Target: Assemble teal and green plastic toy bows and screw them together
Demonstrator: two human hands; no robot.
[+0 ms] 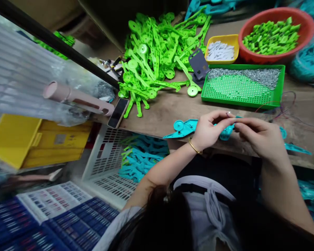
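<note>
Dark hair (159,223) hangs nearest. One moulded turquoise plastic part (186,128) lies along the wooden table (157,120) edge, beneath left hand (208,130) and right hand (264,137), fingertips pinched closed, on what I cannot tell. Beyond, a perforated green tray (238,99) holds shiny metal bits (267,78).

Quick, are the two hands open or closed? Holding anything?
Left hand: closed in a pinch by turquoise plastic; can't tell what it holds.
Right hand: also closed in a pinch; can't tell what it holds.
</note>
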